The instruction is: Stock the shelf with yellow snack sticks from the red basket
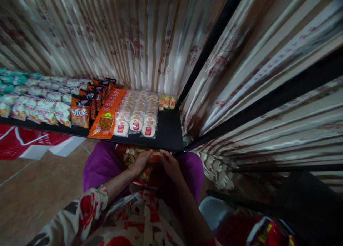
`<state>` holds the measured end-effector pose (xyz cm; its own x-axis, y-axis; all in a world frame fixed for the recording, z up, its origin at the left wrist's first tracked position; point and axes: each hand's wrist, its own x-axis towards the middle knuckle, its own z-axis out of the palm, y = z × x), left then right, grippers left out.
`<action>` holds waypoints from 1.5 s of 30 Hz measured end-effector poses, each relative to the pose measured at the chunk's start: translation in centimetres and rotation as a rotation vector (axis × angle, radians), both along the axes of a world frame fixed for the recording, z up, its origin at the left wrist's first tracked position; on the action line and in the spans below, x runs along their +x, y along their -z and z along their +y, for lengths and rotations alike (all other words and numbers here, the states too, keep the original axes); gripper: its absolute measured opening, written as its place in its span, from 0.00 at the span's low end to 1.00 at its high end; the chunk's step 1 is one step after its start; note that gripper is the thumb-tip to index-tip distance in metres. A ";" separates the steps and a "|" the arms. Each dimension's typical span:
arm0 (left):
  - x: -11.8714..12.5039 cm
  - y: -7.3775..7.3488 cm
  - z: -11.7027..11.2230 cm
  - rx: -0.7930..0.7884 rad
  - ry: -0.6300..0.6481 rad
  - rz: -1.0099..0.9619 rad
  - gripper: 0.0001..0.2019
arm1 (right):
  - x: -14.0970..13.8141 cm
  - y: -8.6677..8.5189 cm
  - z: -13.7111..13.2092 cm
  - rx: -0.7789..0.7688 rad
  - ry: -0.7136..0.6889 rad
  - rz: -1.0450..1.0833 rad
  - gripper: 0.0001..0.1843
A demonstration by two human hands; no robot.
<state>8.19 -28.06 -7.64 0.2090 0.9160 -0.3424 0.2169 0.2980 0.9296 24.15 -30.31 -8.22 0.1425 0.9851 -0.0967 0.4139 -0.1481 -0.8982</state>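
On my lap rests a red bag holding several small snacks in clear and yellowish wrappers. My left hand and my right hand are over it, close together. Between their fingertips is a small wrapped snack, gripped from both sides; its exact kind is too dim to tell. Just ahead, on the black shelf, stand a few similar small yellow packets with red labels. Rows of round white crackers in clear wrappers lie to their left.
Orange snack packs, black-and-orange bags, white bags and teal packets fill the shelf's left. A red box is beneath. Dark poles and a curtain bound the right and back. A red bag lies lower right.
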 end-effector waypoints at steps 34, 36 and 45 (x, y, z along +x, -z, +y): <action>3.4 -5.6 5.3 0.172 0.266 0.562 0.11 | -0.6 -1.0 -0.2 0.502 0.013 -0.436 0.13; 3.7 -6.1 5.5 0.180 0.277 0.589 0.11 | -0.4 -0.8 -0.1 0.530 0.026 -0.451 0.15; 5.0 -6.9 6.9 0.195 0.286 0.598 0.14 | 0.4 0.6 1.4 0.580 0.105 -0.516 0.17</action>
